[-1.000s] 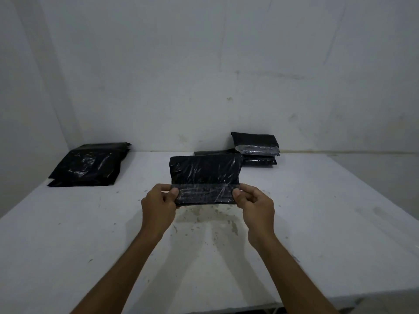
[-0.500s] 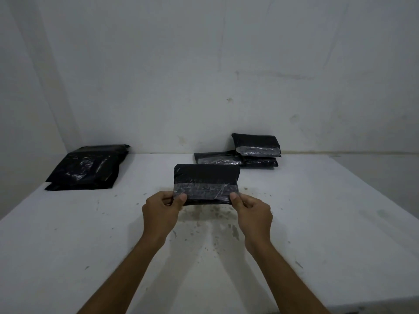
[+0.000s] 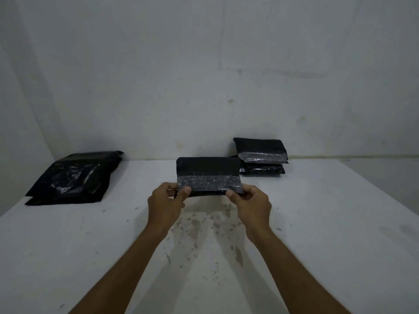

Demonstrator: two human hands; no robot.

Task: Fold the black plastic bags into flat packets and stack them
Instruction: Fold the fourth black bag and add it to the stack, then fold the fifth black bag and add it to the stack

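Black folded packet (image 3: 208, 176), glossy grey band along lower half, pinched by left hand (image 3: 166, 203), right hand (image 3: 251, 206)

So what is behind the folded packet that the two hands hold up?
Behind the held packet, at its right edge, the stack of folded packets stands by the wall. The held packet covers the stack's left end, so how far it extends cannot be seen.
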